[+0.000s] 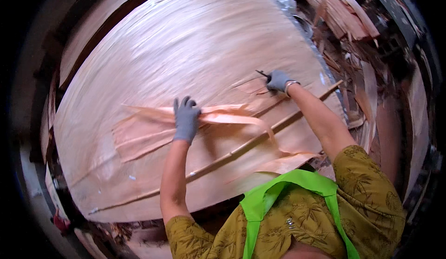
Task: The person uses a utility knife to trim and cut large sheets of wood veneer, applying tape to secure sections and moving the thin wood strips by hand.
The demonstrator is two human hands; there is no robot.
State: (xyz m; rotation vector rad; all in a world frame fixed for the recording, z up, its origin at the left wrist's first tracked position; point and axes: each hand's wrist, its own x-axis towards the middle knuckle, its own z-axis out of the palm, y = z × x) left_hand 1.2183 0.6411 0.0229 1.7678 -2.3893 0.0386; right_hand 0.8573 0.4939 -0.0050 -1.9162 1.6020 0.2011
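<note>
A grey glove covers my left hand [187,121], whose fingers are closed on a strip of thin orange-tan wood veneer [232,118]. The strip curls away to the right and hangs down toward my body. Beneath and left of that hand lies a wider piece of veneer [139,136]. My right hand [279,81], also gloved in grey, grips a small dark knife-like tool [262,73] with its thin tip pointing left. Under this hand, torn veneer pieces [253,87] rest on a large pale veneer sheet [181,50].
A long thin wooden stick [241,151] runs diagonally across the sheet, close to me. Beyond the right edge are heaped veneer scraps [337,13] and clear plastic film [284,1]. A dark gap borders the sheet's left edge.
</note>
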